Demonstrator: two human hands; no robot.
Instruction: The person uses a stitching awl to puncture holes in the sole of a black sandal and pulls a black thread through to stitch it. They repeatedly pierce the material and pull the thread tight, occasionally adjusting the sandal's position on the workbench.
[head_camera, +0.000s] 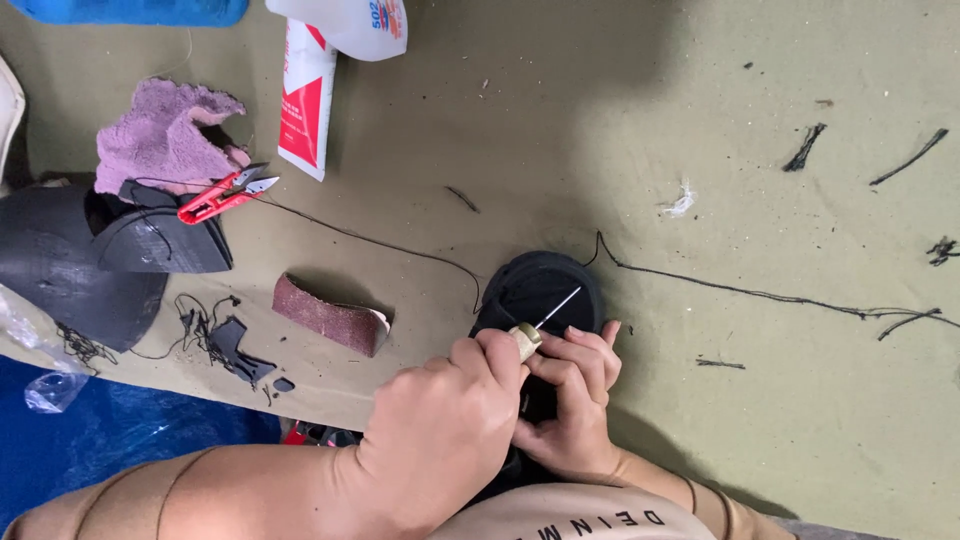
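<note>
Olive-green cloth covers the work surface (700, 200), and near its lower middle lies a black shoe sole (540, 285), which I take as the landmark. The left hand (445, 430) is closed around the brass-collared handle of an awl (540, 325), whose thin needle points up over the sole; the right hand (575, 400) is closed on the near edge of the sole, its fingers pressing just beside the awl. To do this stitching step well, I think the needle should enter straight and close to the edge, while the right hand keeps the sole from turning (the fingertips are very near the point, so care is needed). One long black thread (760, 293) runs from the sole to the right. Left of the sole lies one curved piece of reddish sandpaper (330, 312). Farther left and above are one pair of red thread snips (225, 193), one purple rag (165, 135) and two dark rubber pieces (90, 255). Above the sole, to the left, stands one white and red glue tube (305, 100). Several short thread scraps (805, 148) lie to the upper right of the sole; I count about five.
</note>
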